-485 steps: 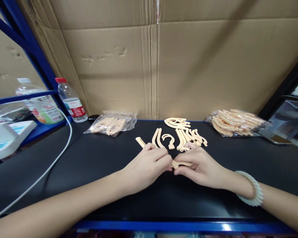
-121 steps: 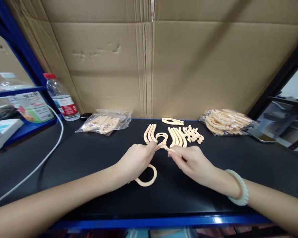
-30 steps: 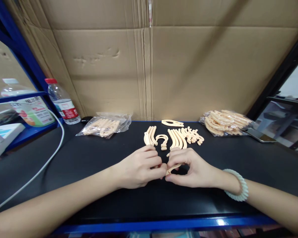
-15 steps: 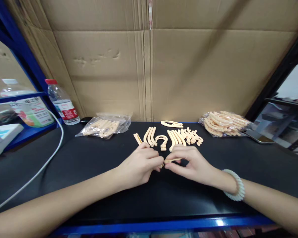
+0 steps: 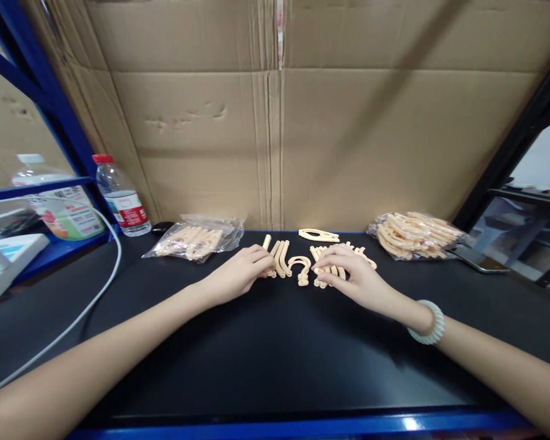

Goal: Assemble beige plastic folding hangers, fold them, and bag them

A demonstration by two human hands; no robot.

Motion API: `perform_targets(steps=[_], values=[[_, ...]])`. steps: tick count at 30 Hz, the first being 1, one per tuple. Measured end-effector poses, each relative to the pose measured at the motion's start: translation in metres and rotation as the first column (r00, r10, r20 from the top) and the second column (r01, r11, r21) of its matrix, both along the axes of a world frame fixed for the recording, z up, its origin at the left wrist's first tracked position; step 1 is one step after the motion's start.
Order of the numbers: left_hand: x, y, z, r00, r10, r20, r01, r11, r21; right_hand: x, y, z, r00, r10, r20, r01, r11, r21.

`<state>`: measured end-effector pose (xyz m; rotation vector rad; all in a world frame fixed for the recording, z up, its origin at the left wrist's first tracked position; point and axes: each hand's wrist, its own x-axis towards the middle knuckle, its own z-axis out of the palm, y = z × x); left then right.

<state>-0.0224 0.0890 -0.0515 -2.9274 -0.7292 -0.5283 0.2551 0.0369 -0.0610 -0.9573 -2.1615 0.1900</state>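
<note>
Partly, the right hand (image 5: 348, 273) hides curved pieces (image 5: 332, 273).

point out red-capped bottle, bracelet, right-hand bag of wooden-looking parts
Red-capped bottle (image 5: 132, 214): head view, on its label.
Bracelet (image 5: 436, 324): head view, on its beaded-looking band.
Right-hand bag (image 5: 415, 235): head view, middle of the bag.

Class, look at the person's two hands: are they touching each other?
Apart. The head view shows the left hand and right hand separated, with hook-shaped pieces and dark tabletop plainly visible between them.
</note>
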Motion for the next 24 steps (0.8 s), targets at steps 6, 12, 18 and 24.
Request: perform_targets(steps=[6,12,18,24], values=[[-0.003,0.002,-0.008,0.999,0.016,0.042,-0.012,0.995,-0.098,-0.009,0.012,0.004,0.995,0.039,0.087,-0.039,0.999,-0.011],[0.002,-0.005,-0.015,0.995,0.046,0.091,-0.037,0.995,-0.095,-0.026,0.031,0.004,0.970,0.064,0.234,-0.052,0.997,-0.056],[0.010,-0.012,-0.019,0.998,0.049,-0.038,-0.055,0.980,-0.193,-0.029,0.029,0.005,0.955,0.106,0.276,-0.085,0.993,-0.086],[0.013,-0.017,-0.018,0.982,0.075,-0.173,-0.127,0.943,-0.308,-0.027,0.042,0.002,0.931,0.094,0.354,-0.076,0.995,-0.066]])
